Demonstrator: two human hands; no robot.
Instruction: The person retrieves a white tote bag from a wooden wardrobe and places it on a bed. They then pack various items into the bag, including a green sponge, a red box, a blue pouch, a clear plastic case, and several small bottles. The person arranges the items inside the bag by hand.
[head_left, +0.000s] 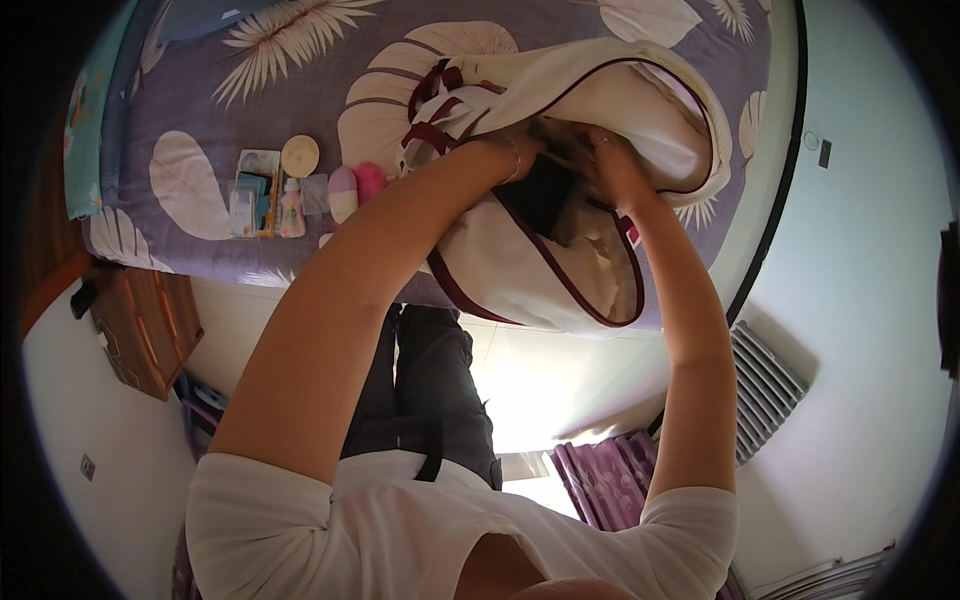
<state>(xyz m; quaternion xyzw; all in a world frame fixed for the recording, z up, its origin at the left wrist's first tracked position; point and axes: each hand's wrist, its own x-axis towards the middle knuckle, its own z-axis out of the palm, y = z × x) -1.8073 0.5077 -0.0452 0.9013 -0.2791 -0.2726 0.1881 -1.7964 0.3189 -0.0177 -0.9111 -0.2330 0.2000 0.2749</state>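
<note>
A cream travel bag (517, 270) with dark red piping lies unzipped on the bed, its flap folded back at the right. Both of my hands reach into its opening. My left hand (521, 154), with a bracelet at the wrist, is at the left side of the opening, its fingers partly hidden. My right hand (611, 169), wearing a ring, is bent at the other side, near dark, blurred contents. A black item (540, 193) lies inside the bag just below my hands. Whether either hand grips something is unclear.
On the patterned bedspread (262, 112), left of the bag, lie a pink bottle (292, 210), a round beige item (300, 156), flat packages (244, 208), a pink-and-cream oval item (343, 195) and a bright pink puff (370, 180). A wooden cabinet (150, 322) stands lower left; a radiator (765, 390) is at the right.
</note>
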